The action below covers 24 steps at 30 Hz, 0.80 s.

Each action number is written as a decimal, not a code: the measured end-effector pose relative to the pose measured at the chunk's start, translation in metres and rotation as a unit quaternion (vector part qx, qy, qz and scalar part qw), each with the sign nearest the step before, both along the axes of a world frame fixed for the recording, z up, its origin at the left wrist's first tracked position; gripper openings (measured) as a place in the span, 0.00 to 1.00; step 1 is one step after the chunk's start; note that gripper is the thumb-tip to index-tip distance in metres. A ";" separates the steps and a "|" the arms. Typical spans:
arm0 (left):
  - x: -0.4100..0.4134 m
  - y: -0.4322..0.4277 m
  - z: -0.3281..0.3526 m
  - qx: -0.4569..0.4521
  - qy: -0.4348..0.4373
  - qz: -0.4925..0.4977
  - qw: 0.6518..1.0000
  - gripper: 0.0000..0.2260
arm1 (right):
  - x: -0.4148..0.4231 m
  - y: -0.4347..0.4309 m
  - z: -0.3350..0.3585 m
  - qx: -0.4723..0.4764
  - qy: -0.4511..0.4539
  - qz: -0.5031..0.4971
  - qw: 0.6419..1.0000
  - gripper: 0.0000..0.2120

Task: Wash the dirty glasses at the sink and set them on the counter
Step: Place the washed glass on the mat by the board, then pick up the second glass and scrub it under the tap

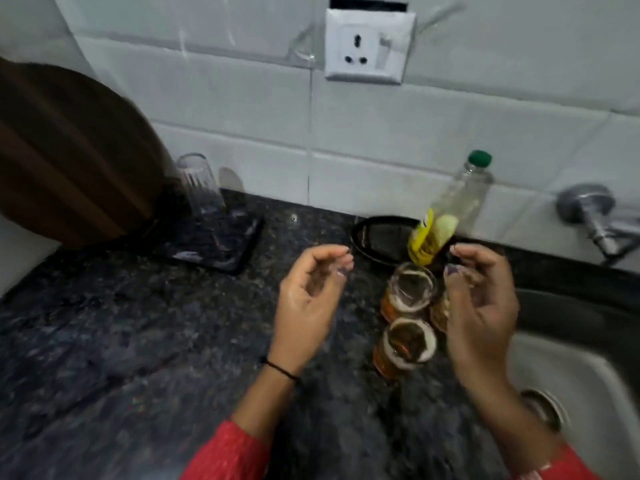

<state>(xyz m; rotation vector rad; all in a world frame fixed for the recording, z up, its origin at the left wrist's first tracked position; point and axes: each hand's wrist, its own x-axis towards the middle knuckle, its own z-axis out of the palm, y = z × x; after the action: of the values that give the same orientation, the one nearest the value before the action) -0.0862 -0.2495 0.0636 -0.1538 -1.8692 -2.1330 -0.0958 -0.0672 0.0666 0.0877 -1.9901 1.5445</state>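
Note:
Three dirty glasses with brown residue stand together on the dark granite counter [138, 341] beside the sink [588, 382]: one farther back [408, 292], one nearer [407, 346], and one [440, 313] partly hidden behind my right hand. A clean clear glass [201, 185] stands upside down on a black tray [242, 251] at the back left. My left hand [308, 306] hovers left of the dirty glasses, fingers curled and apart, holding nothing. My right hand [481, 306] hovers over their right side, fingers loosely bent, empty.
A bottle of yellow dish liquid with a green cap [446, 216] stands at the back by a black round dish [377, 237]. A wooden board [69, 150] leans at the left wall. A tap [595, 216] juts from the tiled wall; a socket [369, 46] sits above.

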 end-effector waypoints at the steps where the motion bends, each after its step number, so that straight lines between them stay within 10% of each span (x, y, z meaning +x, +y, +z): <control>1: 0.006 0.017 -0.018 -0.017 -0.040 -0.039 0.998 0.14 | 0.013 0.015 -0.019 0.004 -0.029 -0.030 0.999 0.13; 6: 0.033 0.063 -0.081 -0.076 -0.162 -0.181 0.967 0.34 | 0.065 0.039 -0.078 -0.005 -0.125 0.052 0.991 0.26; 11: 0.042 0.083 -0.092 -0.047 -0.177 -0.140 0.973 0.26 | 0.066 0.037 -0.105 -0.031 -0.233 0.197 0.952 0.38; 24: 0.082 0.250 -0.045 -0.093 -0.171 -0.202 0.960 0.25 | 0.102 0.200 -0.075 -0.016 -0.182 0.084 0.980 0.32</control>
<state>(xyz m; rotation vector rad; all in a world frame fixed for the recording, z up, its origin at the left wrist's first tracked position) -0.0038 0.0005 0.0186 -0.2371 -2.4159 -2.3605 0.0060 0.1325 -0.0082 -0.0471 -2.2861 1.8047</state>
